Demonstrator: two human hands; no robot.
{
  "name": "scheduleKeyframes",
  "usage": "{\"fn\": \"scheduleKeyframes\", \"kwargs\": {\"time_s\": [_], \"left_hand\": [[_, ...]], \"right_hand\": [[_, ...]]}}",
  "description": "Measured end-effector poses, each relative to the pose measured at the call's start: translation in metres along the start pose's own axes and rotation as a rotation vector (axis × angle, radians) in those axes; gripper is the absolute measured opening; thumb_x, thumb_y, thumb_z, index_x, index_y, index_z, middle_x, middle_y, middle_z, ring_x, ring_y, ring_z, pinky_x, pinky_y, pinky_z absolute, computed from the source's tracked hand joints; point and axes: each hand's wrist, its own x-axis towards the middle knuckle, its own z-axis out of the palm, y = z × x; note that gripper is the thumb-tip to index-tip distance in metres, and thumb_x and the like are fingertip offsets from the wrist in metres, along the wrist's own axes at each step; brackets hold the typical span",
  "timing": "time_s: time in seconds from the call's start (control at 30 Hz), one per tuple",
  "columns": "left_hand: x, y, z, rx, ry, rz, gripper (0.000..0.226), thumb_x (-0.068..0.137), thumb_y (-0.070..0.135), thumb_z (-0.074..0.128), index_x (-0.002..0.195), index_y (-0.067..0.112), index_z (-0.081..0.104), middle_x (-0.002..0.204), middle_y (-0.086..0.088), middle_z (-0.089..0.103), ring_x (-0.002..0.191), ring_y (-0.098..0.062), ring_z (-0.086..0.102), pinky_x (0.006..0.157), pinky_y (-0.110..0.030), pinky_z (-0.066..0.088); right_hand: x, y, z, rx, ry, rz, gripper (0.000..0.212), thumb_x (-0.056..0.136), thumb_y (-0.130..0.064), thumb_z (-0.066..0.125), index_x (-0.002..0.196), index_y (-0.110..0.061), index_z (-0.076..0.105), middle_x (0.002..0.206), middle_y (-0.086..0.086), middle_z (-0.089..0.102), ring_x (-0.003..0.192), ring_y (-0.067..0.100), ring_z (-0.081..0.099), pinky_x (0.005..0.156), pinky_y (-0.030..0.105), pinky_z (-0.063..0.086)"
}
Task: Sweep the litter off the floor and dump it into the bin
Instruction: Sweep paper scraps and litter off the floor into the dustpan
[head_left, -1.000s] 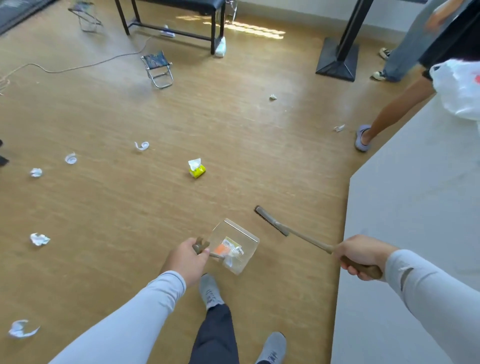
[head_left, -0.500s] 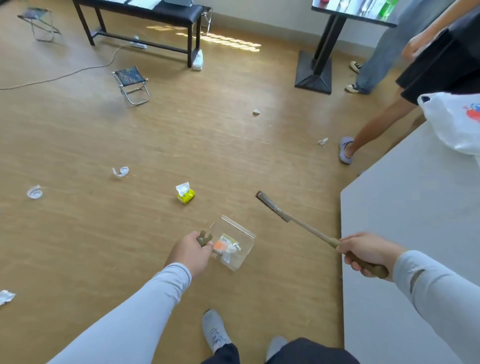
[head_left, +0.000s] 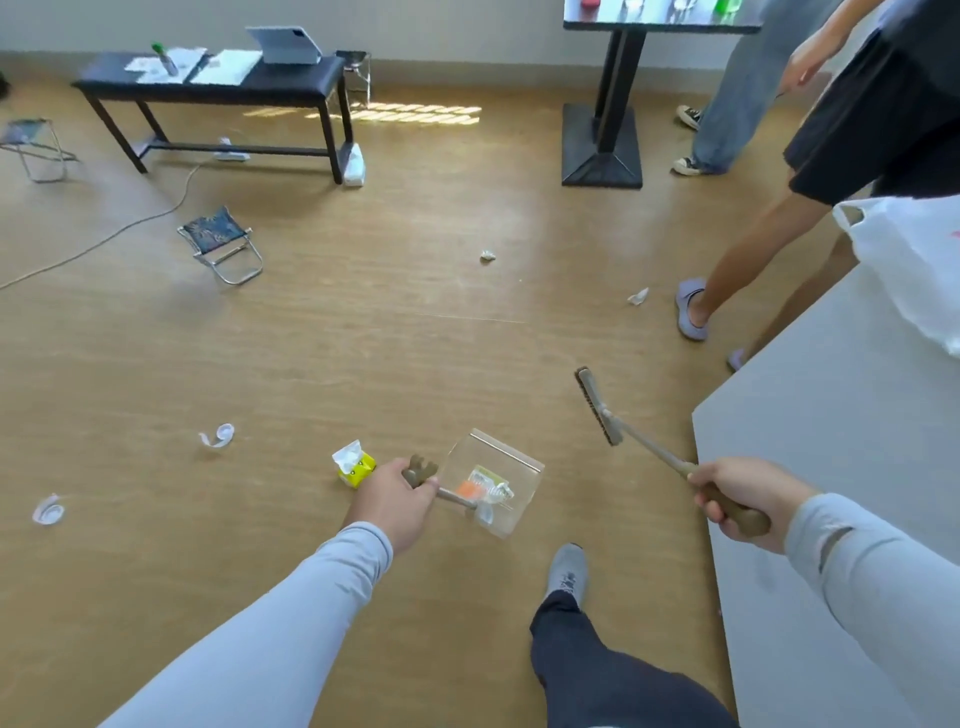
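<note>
Litter's only partly cleared: left hand (head_left: 390, 501) grips dustpan (head_left: 493, 486) w/ some scraps, right hand (head_left: 740, 499) clamps brush (head_left: 598, 405). Yellow carton (head_left: 354, 463) just beyond left hand, paper bits further out; no bin in sight.

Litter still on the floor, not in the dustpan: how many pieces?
5. Yellow carton by the left hand; paper curl left of it; another curl far left; two scraps ahead. More may lie out of view.

We wear a top with long, light grey sleeves (head_left: 291, 613) that fit close and reach down to our wrists. The right sleeve (head_left: 878, 577) has a darker mark near the cuff. Our trousers (head_left: 597, 670) are dark blue. Our shoe (head_left: 568, 574) is grey with laces.
</note>
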Motion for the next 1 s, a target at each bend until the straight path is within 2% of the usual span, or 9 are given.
{"fn": "scheduleKeyframes", "kwargs": {"time_s": [0.1, 0.27, 0.4, 0.5, 0.63, 0.7, 0.83, 0.9, 1.0], "left_hand": [[0.040, 0.054, 0.008, 0.042, 0.009, 0.008, 0.016, 0.093, 0.034, 0.064, 0.101, 0.022, 0.069, 0.070, 0.002, 0.062, 0.064, -0.020, 0.057, 0.061, -0.029, 0.045], [0.095, 0.127, 0.021, 0.017, -0.007, 0.029, 0.011, 0.093, 0.034, 0.063, 0.097, 0.025, 0.068, 0.065, 0.008, 0.057, 0.060, -0.017, 0.055, 0.058, -0.028, 0.041], [0.145, 0.171, 0.023, 0.050, -0.028, 0.053, 0.007, 0.093, 0.035, 0.062, 0.096, 0.028, 0.065, 0.070, 0.011, 0.059, 0.065, -0.013, 0.057, 0.060, -0.028, 0.040], [0.192, 0.199, 0.022, 0.056, -0.044, 0.063, 0.011, 0.093, 0.035, 0.062, 0.098, 0.026, 0.067, 0.072, 0.007, 0.063, 0.070, -0.018, 0.060, 0.064, -0.030, 0.043], [0.263, 0.231, 0.022, 0.030, -0.091, 0.080, 0.014, 0.093, 0.036, 0.063, 0.101, 0.026, 0.069, 0.074, 0.008, 0.063, 0.065, -0.015, 0.059, 0.057, -0.027, 0.041], [0.299, 0.249, 0.021, 0.029, -0.112, 0.082, 0.016, 0.094, 0.035, 0.063, 0.104, 0.024, 0.069, 0.073, 0.008, 0.062, 0.063, -0.014, 0.058, 0.055, -0.026, 0.040], [0.353, 0.278, 0.021, 0.035, -0.128, 0.062, 0.021, 0.092, 0.037, 0.064, 0.109, 0.026, 0.070, 0.081, 0.008, 0.061, 0.073, -0.021, 0.059, 0.067, -0.028, 0.042], [0.373, 0.292, 0.022, 0.047, -0.135, 0.064, 0.021, 0.092, 0.038, 0.064, 0.108, 0.026, 0.070, 0.079, 0.009, 0.060, 0.076, -0.024, 0.059, 0.070, -0.029, 0.043], [0.402, 0.312, 0.027, 0.039, -0.160, 0.059, 0.017, 0.093, 0.037, 0.063, 0.104, 0.025, 0.069, 0.070, 0.012, 0.057, 0.070, -0.021, 0.059, 0.065, -0.028, 0.042]], "right_hand": [[0.033, -0.042, -0.026, 0.036, -0.021, 0.013, 0.011, 0.098, -0.012, 0.054, 0.088, -0.009, 0.057, 0.065, 0.008, 0.056, 0.036, 0.011, 0.047, 0.038, 0.017, 0.034], [0.072, -0.117, -0.067, 0.049, -0.009, 0.016, 0.013, 0.099, -0.012, 0.052, 0.087, -0.010, 0.054, 0.063, 0.006, 0.053, 0.036, 0.010, 0.045, 0.037, 0.017, 0.033], [0.104, -0.169, -0.080, 0.072, 0.011, 0.022, 0.012, 0.099, -0.013, 0.053, 0.087, -0.011, 0.055, 0.065, 0.006, 0.054, 0.034, 0.010, 0.046, 0.037, 0.017, 0.034], [0.125, -0.211, -0.084, 0.077, 0.040, 0.019, 0.013, 0.097, -0.012, 0.054, 0.085, -0.010, 0.057, 0.065, 0.007, 0.054, 0.036, 0.010, 0.046, 0.037, 0.016, 0.034], [0.146, -0.263, -0.084, 0.084, 0.083, 0.032, 0.011, 0.096, -0.011, 0.057, 0.086, -0.006, 0.060, 0.065, 0.008, 0.057, 0.044, 0.014, 0.046, 0.035, 0.018, 0.036], [0.159, -0.287, -0.083, 0.073, 0.116, 0.044, 0.012, 0.095, -0.012, 0.057, 0.087, -0.005, 0.061, 0.066, 0.009, 0.059, 0.046, 0.016, 0.046, 0.039, 0.020, 0.037], [0.185, -0.331, -0.078, 0.079, 0.154, 0.057, 0.012, 0.094, -0.010, 0.056, 0.084, -0.006, 0.060, 0.067, 0.011, 0.058, 0.045, 0.016, 0.046, 0.040, 0.020, 0.036], [0.197, -0.354, -0.079, 0.100, 0.152, 0.052, 0.012, 0.094, -0.010, 0.055, 0.084, -0.007, 0.059, 0.066, 0.010, 0.057, 0.045, 0.016, 0.046, 0.038, 0.019, 0.035], [0.220, -0.388, -0.086, 0.104, 0.167, 0.052, 0.009, 0.093, -0.010, 0.055, 0.085, -0.007, 0.060, 0.068, 0.010, 0.058, 0.047, 0.016, 0.046, 0.040, 0.019, 0.036]]}}
